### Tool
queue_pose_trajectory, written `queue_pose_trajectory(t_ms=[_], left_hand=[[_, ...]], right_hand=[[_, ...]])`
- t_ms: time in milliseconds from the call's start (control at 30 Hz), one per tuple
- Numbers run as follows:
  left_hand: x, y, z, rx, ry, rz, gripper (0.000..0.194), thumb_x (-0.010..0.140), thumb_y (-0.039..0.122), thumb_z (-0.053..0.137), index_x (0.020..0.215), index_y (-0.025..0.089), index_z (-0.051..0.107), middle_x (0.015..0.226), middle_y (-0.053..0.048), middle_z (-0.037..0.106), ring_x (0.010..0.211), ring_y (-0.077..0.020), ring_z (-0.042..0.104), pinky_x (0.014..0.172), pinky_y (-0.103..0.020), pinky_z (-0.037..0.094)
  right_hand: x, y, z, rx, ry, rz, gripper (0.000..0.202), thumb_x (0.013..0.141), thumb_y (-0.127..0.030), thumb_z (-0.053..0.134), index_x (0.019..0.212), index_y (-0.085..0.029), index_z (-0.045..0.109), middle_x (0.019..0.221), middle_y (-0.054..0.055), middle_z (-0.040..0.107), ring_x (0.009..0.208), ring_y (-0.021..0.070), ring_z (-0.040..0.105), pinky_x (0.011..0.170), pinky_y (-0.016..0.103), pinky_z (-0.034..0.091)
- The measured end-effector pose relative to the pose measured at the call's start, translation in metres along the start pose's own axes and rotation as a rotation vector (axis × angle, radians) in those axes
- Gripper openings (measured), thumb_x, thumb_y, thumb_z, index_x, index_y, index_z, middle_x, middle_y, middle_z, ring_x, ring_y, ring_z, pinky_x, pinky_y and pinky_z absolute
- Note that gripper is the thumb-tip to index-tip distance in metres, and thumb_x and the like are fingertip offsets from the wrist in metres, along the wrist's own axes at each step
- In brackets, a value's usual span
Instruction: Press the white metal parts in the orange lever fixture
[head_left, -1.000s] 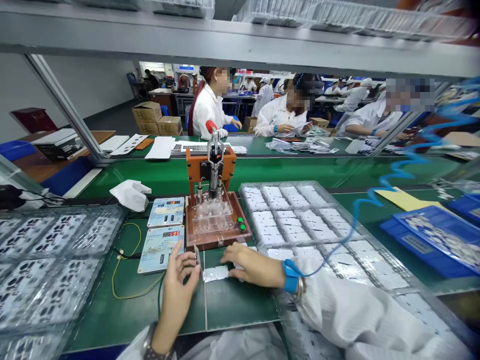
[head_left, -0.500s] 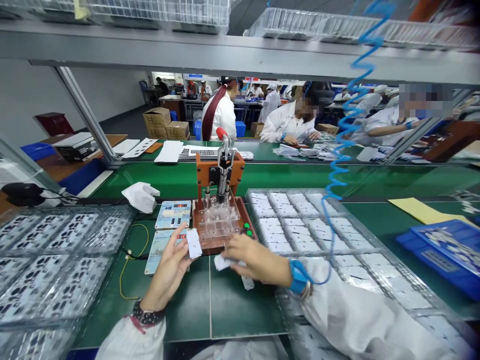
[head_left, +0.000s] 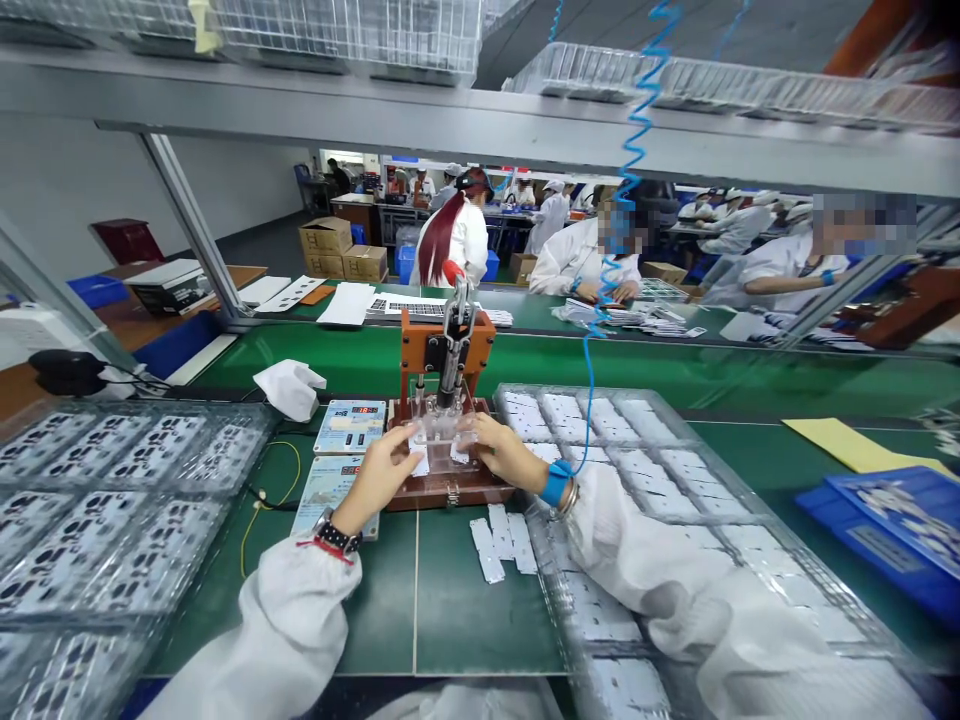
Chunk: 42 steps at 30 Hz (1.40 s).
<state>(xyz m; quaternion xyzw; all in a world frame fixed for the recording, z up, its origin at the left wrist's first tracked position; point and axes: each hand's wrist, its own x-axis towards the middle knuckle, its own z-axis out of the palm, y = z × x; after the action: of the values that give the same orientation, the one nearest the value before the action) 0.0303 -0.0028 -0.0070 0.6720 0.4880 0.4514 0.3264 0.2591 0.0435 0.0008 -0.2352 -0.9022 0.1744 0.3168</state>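
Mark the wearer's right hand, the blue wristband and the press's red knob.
Right hand [head_left: 508, 454]: head view, back of the hand.
Blue wristband [head_left: 556, 484]: head view, middle of the band.
Red knob [head_left: 453, 271]: head view, middle of the knob.

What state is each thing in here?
Press: lever upright
Left hand: at press, against a plate
Right hand: at press, beside another plate
Loose plates: lying flat
Upper display: lit
Lower display: lit, partly hidden
Right tray: loaded
Left tray: loaded
Wristband: worn, cord attached
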Motion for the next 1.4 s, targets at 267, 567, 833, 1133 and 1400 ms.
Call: queue_pose_trajectory(t_ms=[267,567,833,1133,1400], left_hand=[[0.003,-0.005,-0.001,0.358,-0.032,0.179,0.033,0.089,0.028,0.048,0.120,0.020,0.059,0.134,-0.011,0.047,0.125,-0.0284,0.037,0.106,-0.050,0.028],[0.001,-0.010,-0.007,0.615,-0.246,0.208,0.045,0.094,0.038,0.045,0.138,0.029,0.041,0.150,-0.008,0.029,0.137,-0.0308,0.023,0.107,-0.054,0.025],[0.005,-0.006,-0.011,0.654,-0.369,0.162,0.046,0.096,0.036,0.037,0.140,0.022,0.040,0.149,-0.011,0.032,0.139,-0.0315,0.018,0.109,-0.053,0.019],[0.007,-0.008,-0.013,0.585,-0.326,0.194,0.047,0.095,0.039,0.042,0.140,0.026,0.039,0.148,-0.008,0.035,0.139,-0.0271,0.021,0.110,-0.048,0.019],[0.019,0.000,-0.023,0.734,-0.335,0.413,0.045,0.090,0.047,0.053,0.127,0.022,0.054,0.125,-0.010,0.059,0.121,-0.0270,0.046,0.100,-0.041,0.032]], right_hand=[[-0.004,0.003,-0.002,0.000,0.027,0.229,0.026,0.083,-0.030,0.060,0.106,-0.019,0.060,0.122,0.012,0.055,0.120,0.0236,0.047,0.104,0.046,0.036],[-0.003,-0.010,0.005,-0.159,-0.103,0.331,0.045,0.079,-0.039,0.065,0.119,-0.021,0.057,0.132,0.012,0.049,0.130,0.0299,0.033,0.105,0.053,0.029],[0.003,-0.013,-0.010,-0.235,-0.196,0.344,0.045,0.078,-0.043,0.065,0.119,-0.024,0.060,0.129,0.011,0.049,0.117,0.0297,0.040,0.098,0.051,0.035],[0.005,-0.014,-0.013,-0.220,-0.221,0.302,0.040,0.081,-0.043,0.063,0.117,-0.024,0.060,0.131,0.010,0.052,0.120,0.0297,0.040,0.098,0.052,0.035],[0.010,-0.009,-0.021,-0.133,0.081,0.310,0.020,0.084,-0.023,0.052,0.101,-0.019,0.062,0.110,0.009,0.064,0.106,0.0232,0.054,0.093,0.043,0.043]])
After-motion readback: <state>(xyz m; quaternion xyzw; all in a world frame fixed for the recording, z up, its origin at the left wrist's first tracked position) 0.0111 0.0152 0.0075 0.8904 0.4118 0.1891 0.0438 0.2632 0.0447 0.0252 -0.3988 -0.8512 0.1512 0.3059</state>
